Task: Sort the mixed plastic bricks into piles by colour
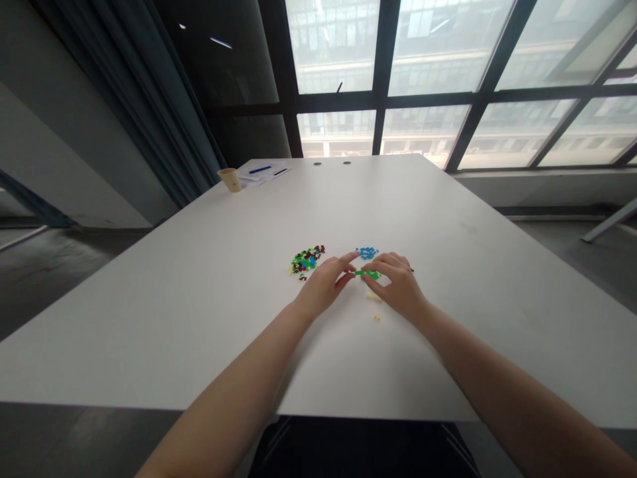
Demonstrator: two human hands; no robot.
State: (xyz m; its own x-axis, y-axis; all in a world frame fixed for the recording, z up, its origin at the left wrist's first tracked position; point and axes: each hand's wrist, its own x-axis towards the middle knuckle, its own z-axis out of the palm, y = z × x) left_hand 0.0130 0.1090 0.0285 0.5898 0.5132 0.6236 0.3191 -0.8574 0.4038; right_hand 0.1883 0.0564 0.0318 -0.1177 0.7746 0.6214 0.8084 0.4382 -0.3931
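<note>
Far over on the left of the white table (164, 312), a paper cup (229, 179) stands near the far edge beside some sheets of paper (257, 175) with a blue pen (259, 170) lying on them, all well away from the hands, as if put out of the way. Nearer the person, a mixed heap of small plastic bricks (306, 260) in green, brown, blue and cream lies just beyond the left hand (326, 287), whose fingers reach inward, the index extended toward a short assembly of green bricks (367, 273), though whether it grips that piece I cannot tell. The assembly sits between the two hands, where both can get at it. Just beyond it lies a small separate pile of blue bricks (367, 253), kept apart from the mixed heap, apparently so that colour comes easily to hand. The right hand (395, 287) curves over from the other side, its thumb and fingers closing on the assembly's right end in what looks like a pinch. A few cream bricks (373, 297) lie below it on the table, and a dark brick (412, 269) sits just past its knuckles.
</note>
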